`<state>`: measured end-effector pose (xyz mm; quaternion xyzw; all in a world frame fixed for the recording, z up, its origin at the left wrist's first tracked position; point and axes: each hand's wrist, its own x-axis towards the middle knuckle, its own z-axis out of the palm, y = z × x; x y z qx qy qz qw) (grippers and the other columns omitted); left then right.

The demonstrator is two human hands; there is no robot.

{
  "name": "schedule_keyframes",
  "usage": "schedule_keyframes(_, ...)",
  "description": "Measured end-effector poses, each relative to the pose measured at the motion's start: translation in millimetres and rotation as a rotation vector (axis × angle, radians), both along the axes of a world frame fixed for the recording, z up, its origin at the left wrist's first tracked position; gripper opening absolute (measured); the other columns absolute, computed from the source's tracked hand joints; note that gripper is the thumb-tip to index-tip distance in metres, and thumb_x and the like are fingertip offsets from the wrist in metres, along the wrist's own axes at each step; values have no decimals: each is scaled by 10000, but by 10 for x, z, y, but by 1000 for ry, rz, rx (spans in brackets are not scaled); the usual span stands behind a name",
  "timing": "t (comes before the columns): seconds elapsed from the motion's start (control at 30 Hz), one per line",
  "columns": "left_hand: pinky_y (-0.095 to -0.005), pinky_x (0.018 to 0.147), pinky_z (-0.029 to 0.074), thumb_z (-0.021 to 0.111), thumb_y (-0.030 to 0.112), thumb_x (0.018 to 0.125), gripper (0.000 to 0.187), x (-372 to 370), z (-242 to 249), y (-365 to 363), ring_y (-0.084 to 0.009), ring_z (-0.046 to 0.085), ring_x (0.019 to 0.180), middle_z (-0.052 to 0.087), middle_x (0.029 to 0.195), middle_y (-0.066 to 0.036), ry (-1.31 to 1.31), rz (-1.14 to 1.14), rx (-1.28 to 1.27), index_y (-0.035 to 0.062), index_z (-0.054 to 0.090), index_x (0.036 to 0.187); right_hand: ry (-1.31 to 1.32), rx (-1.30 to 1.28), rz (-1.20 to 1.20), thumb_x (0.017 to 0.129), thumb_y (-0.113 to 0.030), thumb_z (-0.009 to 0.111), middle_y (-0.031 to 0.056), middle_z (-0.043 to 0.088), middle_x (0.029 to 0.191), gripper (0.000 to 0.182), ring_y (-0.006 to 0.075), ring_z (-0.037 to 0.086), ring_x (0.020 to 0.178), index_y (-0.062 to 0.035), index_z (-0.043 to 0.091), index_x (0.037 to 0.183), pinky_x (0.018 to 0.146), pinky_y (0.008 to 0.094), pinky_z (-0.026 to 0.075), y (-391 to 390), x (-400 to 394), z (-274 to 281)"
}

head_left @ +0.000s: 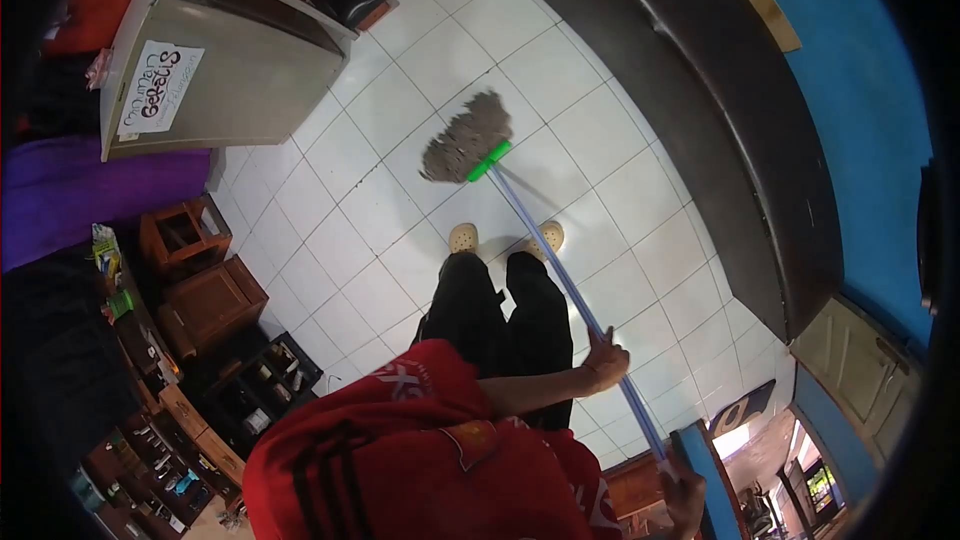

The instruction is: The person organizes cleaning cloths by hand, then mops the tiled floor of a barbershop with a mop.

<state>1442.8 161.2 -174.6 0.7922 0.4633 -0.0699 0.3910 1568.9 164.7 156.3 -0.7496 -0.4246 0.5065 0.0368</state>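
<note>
A mop with a blue-grey pole (pixel 562 278) slants across the view. Its green clamp (pixel 489 161) holds a grey-brown string head (pixel 466 136), which lies spread on the white tiled floor in front of my feet. My left hand (pixel 605 364) reaches across my body and grips the pole around its lower middle, one finger pointing along it. Closer to the pole's top end, my right hand (pixel 683 500) is wrapped round it beside my right hip. My beige clogs (pixel 463 238) stand on the tiles, the pole crossing near the right one.
A long dark padded bench (pixel 690 70) runs along the blue wall (pixel 850 90) on the right. At left stand a grey cabinet (pixel 245 75) with a paper sign, wooden furniture (pixel 212 302) and a black rack (pixel 265 390). A doorway (pixel 810 475) shows at lower right.
</note>
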Motion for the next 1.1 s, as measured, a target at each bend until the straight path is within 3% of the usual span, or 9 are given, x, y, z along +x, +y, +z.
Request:
schedule_keyframes(0.1, -803, 811, 160, 506, 109, 736, 187, -349, 572, 711, -479, 390, 1166, 606, 881, -170, -145, 83, -75, -10, 594, 850, -12, 169, -20, 747, -35, 635, 157, 649, 752, 334, 164, 593, 658, 54, 601, 1067, 581, 279, 468, 14, 292, -273)
schedule_keyframes(0.23, -739, 876, 205, 523, 188, 754, 142, -1001, -281, 1064, -324, 524, 1031, 622, 816, -91, 36, 204, 147, 87, 620, 780, 68, 50, 37, 816, -22, 586, 153, 663, 870, 294, 109, 578, 785, 55, 578, 1100, 692, 234, 474, 677, -393, -922)
schedule_keyframes(0.37, -442, 696, 410, 611, 202, 578, 128, -2685, -712, 1760, -296, 525, 855, 553, 740, -112, 384, 268, 341, 106, 562, 647, 183, 91, 238, 869, -155, 554, 107, 655, 814, 321, 94, 560, 714, -36, 565, 1168, 599, 290, 461, 1151, -1731, -1969)
schedule_keyframes(0.5, -571, 833, 358, 637, 222, 577, 222, -4142, -1161, 2444, -306, 502, 958, 572, 860, -117, 472, 281, 351, 130, 630, 779, 163, 263, 372, 878, -290, 541, 164, 604, 691, 310, 222, 596, 601, -85, 601, 1103, 553, 338, 455, 1911, -2861, -2262)
schedule_keyframes(0.57, -583, 866, 345, 638, 235, 579, 222, -4023, -1008, 2642, -304, 499, 975, 576, 872, -110, 372, 372, 280, 130, 629, 775, 256, 366, 251, 874, -280, 537, 223, 587, 734, 294, 320, 633, 678, -101, 605, 1097, 547, 393, 470, 2134, -2944, -2151)
schedule_keyframes(0.7, -712, 919, 194, 581, 493, 640, 418, -2845, -498, 2781, -279, 551, 903, 576, 778, -101, 420, 6, 26, 121, 626, 827, 179, 11, 74, 870, -185, 559, 71, 656, 737, 325, 101, 581, 671, 4, 576, 1134, 635, 260, 469, 2210, -1883, -1522)
schedule_keyframes(0.93, -633, 868, 286, 604, 196, 632, 151, -937, 887, 1978, -255, 566, 867, 608, 736, -62, -343, -92, -76, 99, 616, 747, -248, 30, 21, 852, -162, 586, 49, 587, 706, 271, 89, 481, 600, 57, 620, 1007, 522, 250, 396, 1195, -559, 392)
schedule_keyframes(1.03, -583, 885, 305, 602, 205, 671, 124, -919, 940, 2005, -250, 564, 898, 626, 725, -52, -401, -257, -201, 100, 614, 737, -155, 284, -115, 855, -134, 598, 85, 645, 824, 239, 115, 544, 632, 40, 634, 1014, 529, 234, 424, 929, -568, 383)
schedule_keyframes(1.1, -551, 899, 313, 606, 212, 676, 125, -1004, 811, 2102, -238, 566, 890, 628, 702, -49, -360, -236, -178, 107, 619, 744, -285, -4, -93, 853, -85, 593, 64, 648, 867, 245, 84, 545, 662, 32, 614, 1068, 539, 181, 420, 1170, -699, 291)
